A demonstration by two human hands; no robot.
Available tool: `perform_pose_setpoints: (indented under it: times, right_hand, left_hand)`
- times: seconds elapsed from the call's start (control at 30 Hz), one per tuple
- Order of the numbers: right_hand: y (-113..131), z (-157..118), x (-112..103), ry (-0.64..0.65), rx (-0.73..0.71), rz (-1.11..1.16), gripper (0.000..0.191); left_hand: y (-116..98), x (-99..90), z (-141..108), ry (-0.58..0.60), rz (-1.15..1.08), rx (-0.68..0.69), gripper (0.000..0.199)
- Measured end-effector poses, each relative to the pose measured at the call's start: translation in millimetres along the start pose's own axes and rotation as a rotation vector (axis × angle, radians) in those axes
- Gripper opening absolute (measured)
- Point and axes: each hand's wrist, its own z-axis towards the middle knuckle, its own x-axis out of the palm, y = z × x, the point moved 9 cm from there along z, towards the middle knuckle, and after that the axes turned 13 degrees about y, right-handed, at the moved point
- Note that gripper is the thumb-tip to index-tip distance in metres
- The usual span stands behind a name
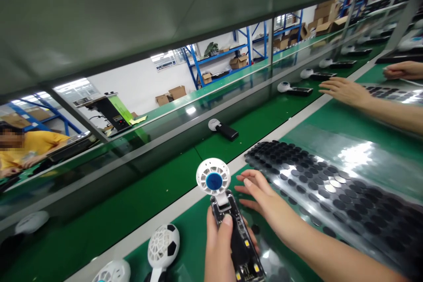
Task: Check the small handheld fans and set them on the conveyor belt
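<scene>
My left hand (220,246) is closed round a handheld fan, its thumb pressed on the black handle (239,246) where a circuit board with small yellow-white squares shows. The fan's white round head (213,176) has a blue disc at its centre and points away from me. My right hand (261,194) hovers just right of the fan head, fingers stretched out and apart, with nothing seen in them. Under and beyond the right forearm lie clear sheets of black round stickers (317,180). Left of the held fan, a fan with a football-patterned head (163,246) lies on the green table.
A green conveyor belt (185,167) runs diagonally past the table, carrying several fans, including one with a black handle (228,132). A co-worker's hand (346,90) reaches toward the belt at right. Across the line sits a person in yellow (42,143).
</scene>
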Motion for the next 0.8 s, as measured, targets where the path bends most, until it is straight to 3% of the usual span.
perform_pose_setpoints:
  times: [0.13,0.3,0.43,0.57,0.67,0.73,0.8]
  right_hand:
    - [-10.5,8.8,0.6,-0.002,-0.041,-0.156,0.029]
    - [-16.3,9.0,5.1,0.008,-0.039,-0.250,0.029]
    - [-19.8,9.7,5.4,0.020,-0.031,-0.280,0.030]
    - [-24.4,13.1,3.1,0.025,-0.038,-0.298,0.031]
    - [-27.9,16.6,2.8,0.032,-0.043,-0.308,0.032]
    - [-28.9,18.9,4.3,0.042,-0.049,-0.316,0.034]
    - [-28.7,20.3,5.5,0.047,-0.060,-0.324,0.035]
  left_hand:
    - [-3.5,3.6,-3.4,0.050,0.020,-0.037,0.041]
    - [-30.5,-2.5,12.0,0.022,0.186,0.062,0.031]
    - [-84.0,-17.0,55.9,-0.075,0.449,0.094,0.028]
    - [-155.2,-32.5,89.7,-0.148,0.640,0.155,0.047]
    - [-177.5,-22.8,74.3,-0.102,0.815,0.198,0.051]
    - [-163.6,-2.4,42.7,0.053,0.917,0.211,0.047]
    - [-130.0,17.0,-0.8,0.252,1.036,0.184,0.043]
